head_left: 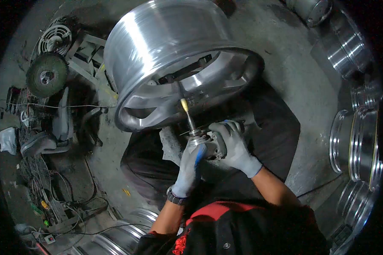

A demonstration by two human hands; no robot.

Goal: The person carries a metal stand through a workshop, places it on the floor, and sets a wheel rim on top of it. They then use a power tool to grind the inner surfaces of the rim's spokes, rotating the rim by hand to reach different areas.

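Note:
Both of my hands wear pale grey work gloves and close around a grinder [217,145] held low between my legs. My left hand [189,171], with a dark watch at the wrist, wraps the near side of its metal head. On the other side, my right hand [234,145] grips the body. From the head a long thin shaft with a yellow section [184,105] points away from me. Its far end overlaps the spokes of a large silver wheel rim [170,34], which lies tilted with its open face toward me.
More silver rims stand at the right [356,146], with others at the lower left [110,243]. A machine with a round buffing wheel [47,75] stands at the left, near a dark seat [42,143]. Loose cables [74,206] run across the floor there.

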